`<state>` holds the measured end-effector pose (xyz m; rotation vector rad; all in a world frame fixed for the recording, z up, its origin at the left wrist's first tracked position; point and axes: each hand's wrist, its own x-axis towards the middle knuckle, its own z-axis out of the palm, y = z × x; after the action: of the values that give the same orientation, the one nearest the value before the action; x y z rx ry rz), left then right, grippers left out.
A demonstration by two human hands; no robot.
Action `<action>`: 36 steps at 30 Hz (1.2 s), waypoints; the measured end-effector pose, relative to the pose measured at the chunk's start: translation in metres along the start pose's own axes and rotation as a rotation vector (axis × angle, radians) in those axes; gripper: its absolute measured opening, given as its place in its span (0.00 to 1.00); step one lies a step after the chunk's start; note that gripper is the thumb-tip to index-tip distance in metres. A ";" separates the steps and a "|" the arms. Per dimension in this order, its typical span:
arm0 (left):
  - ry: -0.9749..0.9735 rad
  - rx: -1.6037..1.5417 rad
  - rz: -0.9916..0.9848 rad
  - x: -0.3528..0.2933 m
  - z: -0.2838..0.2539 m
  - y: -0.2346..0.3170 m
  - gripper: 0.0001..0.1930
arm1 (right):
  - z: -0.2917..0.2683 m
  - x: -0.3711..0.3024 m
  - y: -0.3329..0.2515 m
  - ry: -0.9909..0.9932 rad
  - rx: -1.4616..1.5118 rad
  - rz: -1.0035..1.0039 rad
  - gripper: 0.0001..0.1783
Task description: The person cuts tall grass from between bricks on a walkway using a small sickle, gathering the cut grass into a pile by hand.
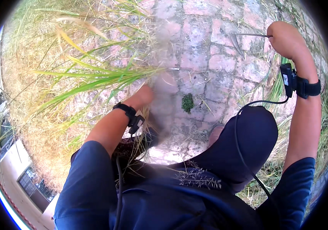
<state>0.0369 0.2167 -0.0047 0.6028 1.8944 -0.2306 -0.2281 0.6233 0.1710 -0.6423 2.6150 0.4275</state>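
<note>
My right hand (286, 38), raised at the upper right, is closed round the end of a thin-shafted hand tool (253, 35). Its narrow grey blade (236, 43) bends away at an angle over the paving, like a small hoe or sickle. My left hand (144, 95) is low, left of the middle, beside a clump of long green grass (110, 79). A grey blurred band covers its fingers, so I cannot tell whether they grip any stalks. The blades fan out leftward from a narrow base, where a pale stem end (174, 69) shows.
Worn brick paving (194, 34) runs up the middle, with a small dark green plant (187, 102) on it. Dry, straw-coloured grass (29, 88) covers the left. Black cables (237, 134) run from my wrist devices. Pale buildings (18, 157) stand at the far left.
</note>
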 end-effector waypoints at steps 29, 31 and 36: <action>0.475 -0.621 -0.002 -0.002 -0.027 0.113 0.10 | 0.000 -0.019 -0.004 0.054 0.045 -0.017 0.08; 0.661 -0.282 -0.083 0.000 -0.007 0.085 0.10 | 0.000 -0.022 -0.001 0.051 0.019 -0.023 0.08; 0.442 -0.251 -0.339 0.022 0.065 0.037 0.08 | 0.011 -0.011 -0.005 0.071 0.001 -0.032 0.08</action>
<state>0.1017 0.2273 -0.0463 0.1636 2.4059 -0.0750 -0.2136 0.6276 0.1651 -0.7103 2.6672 0.4008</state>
